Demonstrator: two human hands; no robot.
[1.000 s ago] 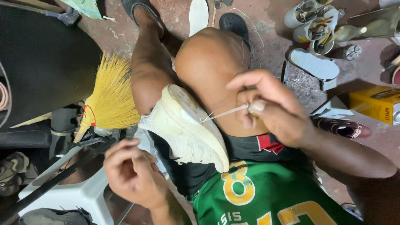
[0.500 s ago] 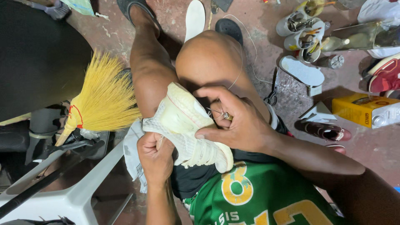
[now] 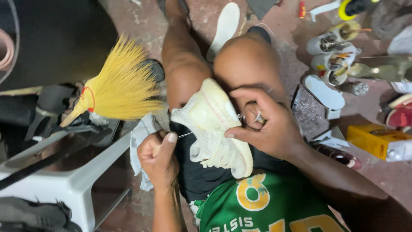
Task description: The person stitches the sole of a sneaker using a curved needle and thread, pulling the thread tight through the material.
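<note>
Item: cream sneaker (image 3: pixel 212 126), resting on my lap between my knees. My right hand (image 3: pixel 268 126) lies on its right side, fingers curled shut, thumb pressed against the sole edge. My left hand (image 3: pixel 159 157), left of the sneaker, pinches a thin thread (image 3: pixel 185 135) in a fist. Yellow broom (image 3: pixel 118 88) farther left.

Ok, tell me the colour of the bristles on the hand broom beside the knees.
Bright yellow bristles, bound with a red tie at the neck; the head view shows it.
</note>
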